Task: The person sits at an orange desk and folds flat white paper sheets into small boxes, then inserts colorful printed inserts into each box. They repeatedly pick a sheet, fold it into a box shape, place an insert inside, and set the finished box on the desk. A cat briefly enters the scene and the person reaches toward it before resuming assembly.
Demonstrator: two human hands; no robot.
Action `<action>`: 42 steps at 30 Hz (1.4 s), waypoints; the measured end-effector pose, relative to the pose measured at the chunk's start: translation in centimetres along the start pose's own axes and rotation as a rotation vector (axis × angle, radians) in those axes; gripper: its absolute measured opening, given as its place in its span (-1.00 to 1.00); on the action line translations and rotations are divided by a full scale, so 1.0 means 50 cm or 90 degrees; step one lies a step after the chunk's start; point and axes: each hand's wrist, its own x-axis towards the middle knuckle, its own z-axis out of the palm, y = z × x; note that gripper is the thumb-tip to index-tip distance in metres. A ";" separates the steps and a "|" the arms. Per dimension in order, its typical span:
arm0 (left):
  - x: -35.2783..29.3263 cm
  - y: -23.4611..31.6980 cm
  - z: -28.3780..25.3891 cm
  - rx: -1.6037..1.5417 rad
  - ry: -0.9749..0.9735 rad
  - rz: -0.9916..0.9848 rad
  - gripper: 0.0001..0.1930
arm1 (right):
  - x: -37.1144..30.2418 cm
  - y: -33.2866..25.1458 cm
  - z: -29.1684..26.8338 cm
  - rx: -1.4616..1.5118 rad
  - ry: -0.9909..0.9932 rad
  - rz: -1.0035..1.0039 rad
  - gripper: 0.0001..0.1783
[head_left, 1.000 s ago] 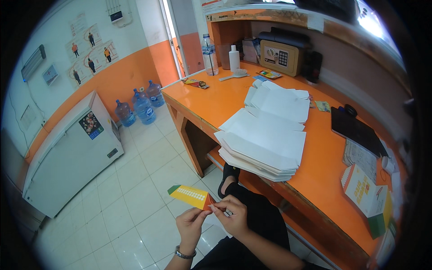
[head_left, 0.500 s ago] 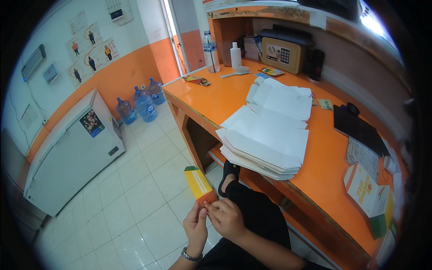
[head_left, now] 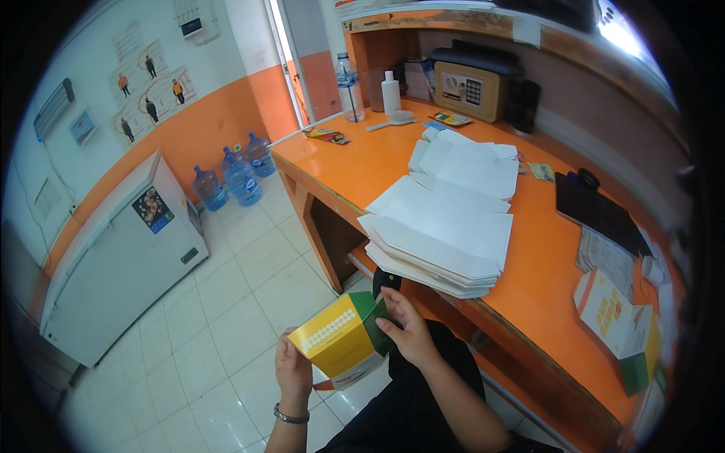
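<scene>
A folded cardboard box (head_left: 337, 338) in yellow, green and white is held over my lap, turned sideways with its green flaps to the right. My left hand (head_left: 293, 368) grips its left end, the thumb inside the edge. At the right end, my right hand (head_left: 405, 326) pinches a dark green flap between thumb and fingers. A small orange flap hangs below the box by the left hand. Beside my hands, on the orange desk (head_left: 529, 298), lies a thick stack of flat white carton blanks (head_left: 445, 230), plain side up, jutting over the front edge.
Another printed carton (head_left: 608, 317) lies at the desk's right, near a black laptop or tablet (head_left: 596, 211) and papers. A safe (head_left: 468, 90), white bottle (head_left: 390, 94), water bottle (head_left: 350, 90) and brush (head_left: 396, 119) stand farther back. Large water jugs (head_left: 242, 181) and a chest freezer (head_left: 124, 257) are at left.
The box has been turned and spread wider, now showing its yellow side broadly. My right hand has moved up and right to the green flap; my left hand has shifted left.
</scene>
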 end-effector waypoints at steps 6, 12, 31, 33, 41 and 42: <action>0.033 0.058 -0.013 0.333 0.058 0.016 -0.59 | -0.024 0.003 0.012 -0.112 -0.154 0.046 -0.92; 0.018 0.124 0.027 0.963 -0.097 0.086 -0.74 | -0.039 -0.023 0.038 -0.217 -0.220 -0.132 -0.84; 0.011 0.161 0.070 0.767 -0.263 0.058 -0.89 | -0.078 -0.023 0.084 -0.373 -0.073 -0.422 -0.84; 0.010 0.163 0.066 0.767 -0.281 0.061 -0.88 | -0.079 -0.024 0.086 -0.379 -0.076 -0.414 -0.84; 0.005 0.169 0.060 0.738 -0.302 0.035 -0.86 | -0.085 -0.026 0.089 -0.383 -0.048 -0.400 -0.84; 0.004 0.169 0.061 0.735 -0.301 0.023 -0.85 | -0.085 -0.025 0.089 -0.382 -0.049 -0.397 -0.85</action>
